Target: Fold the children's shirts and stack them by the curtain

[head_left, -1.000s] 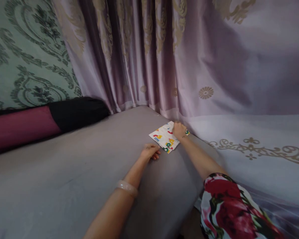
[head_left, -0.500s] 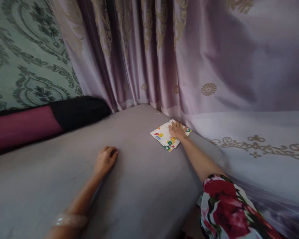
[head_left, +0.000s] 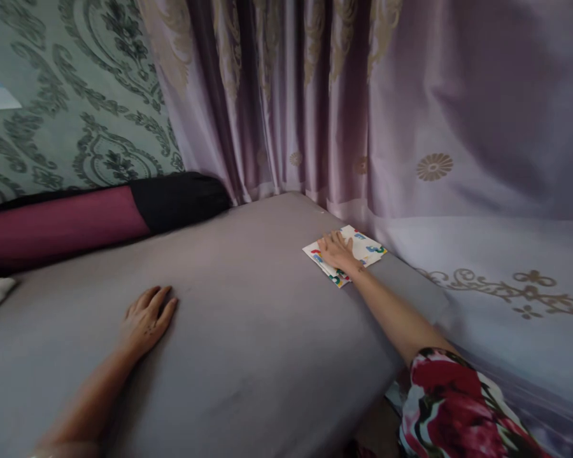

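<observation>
A: What's nearest?
B: The left hand [head_left: 146, 318], grip wide, palm flat on the grey bed [head_left: 267, 343], holding nothing.
A: And further out?
B: The right hand [head_left: 335, 250], grip wide too, presses flat on a folded white cloth [head_left: 371, 247] printed with coloured shapes, at the bed's far edge, just before the lilac curtain [head_left: 315, 95].

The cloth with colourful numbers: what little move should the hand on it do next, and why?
Probably lift the right hand off the cloth. It already lies folded and flat on the bed by the curtain, the open palm only rests on top, and the left hand lies flat on the bed, well apart.
</observation>
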A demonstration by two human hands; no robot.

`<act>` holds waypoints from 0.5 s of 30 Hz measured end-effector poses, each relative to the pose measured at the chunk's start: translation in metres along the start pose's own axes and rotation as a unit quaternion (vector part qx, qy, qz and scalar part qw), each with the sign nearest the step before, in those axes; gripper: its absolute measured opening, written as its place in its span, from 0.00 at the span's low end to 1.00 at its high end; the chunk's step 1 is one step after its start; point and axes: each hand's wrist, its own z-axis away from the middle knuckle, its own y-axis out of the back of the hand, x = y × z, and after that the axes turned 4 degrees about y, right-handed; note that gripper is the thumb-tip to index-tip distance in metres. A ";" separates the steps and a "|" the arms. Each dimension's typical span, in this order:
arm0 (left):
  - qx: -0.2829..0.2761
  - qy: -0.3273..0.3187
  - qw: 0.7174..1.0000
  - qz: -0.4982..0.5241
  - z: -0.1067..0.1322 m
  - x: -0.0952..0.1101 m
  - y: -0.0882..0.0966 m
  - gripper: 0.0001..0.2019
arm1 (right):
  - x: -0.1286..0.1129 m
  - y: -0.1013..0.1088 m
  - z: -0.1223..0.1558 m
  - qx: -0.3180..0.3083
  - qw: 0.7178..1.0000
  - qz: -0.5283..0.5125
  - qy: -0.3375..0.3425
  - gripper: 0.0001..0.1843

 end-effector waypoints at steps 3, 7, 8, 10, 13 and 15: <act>-0.008 0.008 1.000 -0.003 0.002 0.005 0.002 0.33 | -0.016 -0.006 0.008 -0.011 1.000 0.003 0.022 0.31; -0.008 0.009 1.000 -0.004 0.003 0.007 0.003 0.33 | -0.019 -0.015 0.013 0.011 1.000 0.015 0.020 0.29; -0.009 0.011 1.000 -0.006 0.003 0.006 0.003 0.33 | -0.019 -0.017 0.014 0.021 0.999 0.019 0.024 0.29; -0.008 0.010 1.000 -0.008 0.003 0.004 0.002 0.33 | -0.018 -0.018 0.014 0.030 0.999 0.024 0.028 0.29; -0.003 0.004 1.000 -0.010 0.003 0.003 0.000 0.32 | -0.017 -0.016 0.014 0.022 0.999 0.024 0.029 0.30; 0.001 0.000 1.000 -0.010 0.003 0.004 0.000 0.32 | -0.018 -0.014 0.014 0.016 0.999 0.021 0.030 0.30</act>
